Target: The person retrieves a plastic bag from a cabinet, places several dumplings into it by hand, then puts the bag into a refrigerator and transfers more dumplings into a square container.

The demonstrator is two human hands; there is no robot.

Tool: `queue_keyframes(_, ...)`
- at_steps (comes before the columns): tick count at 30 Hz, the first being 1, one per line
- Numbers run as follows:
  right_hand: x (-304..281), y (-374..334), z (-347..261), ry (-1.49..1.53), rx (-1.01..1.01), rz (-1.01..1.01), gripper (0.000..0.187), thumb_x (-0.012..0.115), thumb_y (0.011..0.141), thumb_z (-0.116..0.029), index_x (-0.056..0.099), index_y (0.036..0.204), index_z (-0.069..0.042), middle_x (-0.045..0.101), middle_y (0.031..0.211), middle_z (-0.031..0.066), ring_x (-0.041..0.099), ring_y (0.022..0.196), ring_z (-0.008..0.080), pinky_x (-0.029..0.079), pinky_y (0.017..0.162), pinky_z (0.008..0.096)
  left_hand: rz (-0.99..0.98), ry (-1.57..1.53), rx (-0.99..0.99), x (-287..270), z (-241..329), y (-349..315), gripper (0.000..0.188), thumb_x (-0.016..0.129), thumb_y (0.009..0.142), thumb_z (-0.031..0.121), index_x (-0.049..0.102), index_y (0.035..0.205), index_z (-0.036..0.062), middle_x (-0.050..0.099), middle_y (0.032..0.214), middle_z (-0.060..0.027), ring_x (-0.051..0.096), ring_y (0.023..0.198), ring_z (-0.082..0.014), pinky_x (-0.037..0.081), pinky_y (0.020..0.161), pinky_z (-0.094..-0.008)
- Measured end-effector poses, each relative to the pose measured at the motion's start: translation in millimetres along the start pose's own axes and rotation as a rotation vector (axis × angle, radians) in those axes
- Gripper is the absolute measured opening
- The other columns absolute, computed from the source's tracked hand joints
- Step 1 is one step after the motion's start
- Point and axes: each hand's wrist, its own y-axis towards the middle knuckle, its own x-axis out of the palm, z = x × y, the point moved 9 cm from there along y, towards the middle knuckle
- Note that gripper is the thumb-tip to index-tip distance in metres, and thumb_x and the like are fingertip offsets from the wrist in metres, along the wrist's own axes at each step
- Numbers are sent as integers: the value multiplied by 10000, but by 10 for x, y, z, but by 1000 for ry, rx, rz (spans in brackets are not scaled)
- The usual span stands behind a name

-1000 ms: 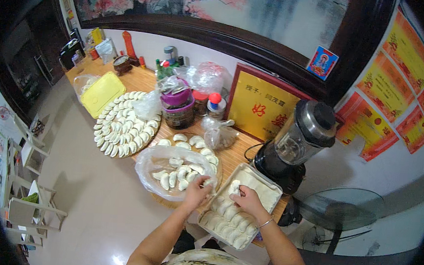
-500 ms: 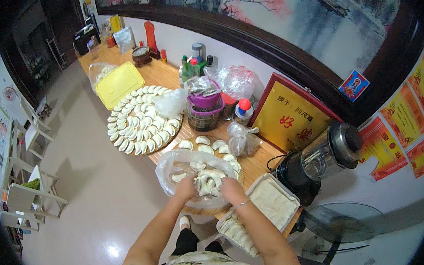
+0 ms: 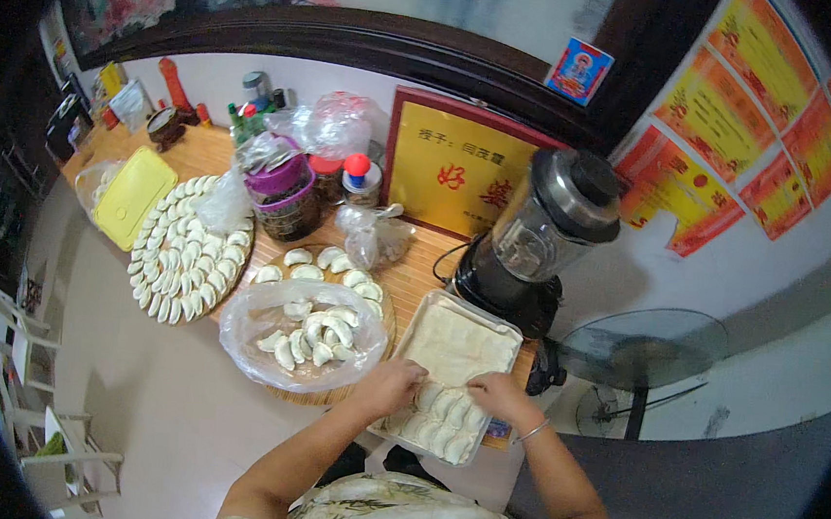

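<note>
Both my hands are over a white rectangular tray [image 3: 412, 326]. Its near part holds rows of pale crescent dumplings [image 3: 445, 420], and a smooth cream-coloured sheet [image 3: 461, 339] covers the far part. At the left rim, my left hand [image 3: 391, 386] has its fingers bunched beside the front edge of the sheet. Opposite, my right hand [image 3: 502, 397] is pinched at the right rim. What lies between the fingertips is too small to tell. Left of the tray, a clear plastic bag [image 3: 246, 329] lies open with a heap of dumplings [image 3: 315, 332] inside.
Under the bag is a round board [image 3: 388, 301] bearing more dumplings. Farther left stand a round tray full of dumplings [image 3: 191, 254] and a yellow lid [image 3: 134, 198]. Behind are a purple basket [image 3: 284, 191], a knotted bag [image 3: 375, 237] and a blender [image 3: 532, 239]. A fan [image 3: 643, 348] stands right.
My hands have left the dumplings in the plastic bag and moved right to the white tray. The whole view has swung to the right, and the bag lies open with its dumplings heaped.
</note>
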Motion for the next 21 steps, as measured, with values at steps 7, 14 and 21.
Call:
queue_keyframes(7, 329, 35, 45, -25, 116, -7, 267, 548, 791, -233, 656, 904, -16, 627, 851, 216, 604, 824, 349, 468, 757, 410, -251, 375, -26, 431, 101, 210, 236, 574, 732, 145, 620, 957, 89, 594, 976, -106, 532, 967, -294, 430, 807, -400)
queue_keyframes(14, 396, 166, 204, 63, 112, -65, 248, 579, 781, -239, 651, 856, -13, 636, 816, 190, 617, 785, 311, 475, 727, 383, -276, 307, -116, 535, -64, 373, 173, 592, 724, 212, 615, 843, 89, 593, 855, -108, 568, 854, -293, 447, 743, -411)
queue_keyframes(21, 565, 132, 135, 182, 24, -340, 351, 628, 759, -297, 602, 968, -17, 639, 877, 163, 611, 756, 259, 477, 680, 343, -466, -143, -104, 582, -58, 268, 422, 691, 673, 276, 586, 1029, 76, 612, 880, -150, 573, 844, -331, 451, 737, -406)
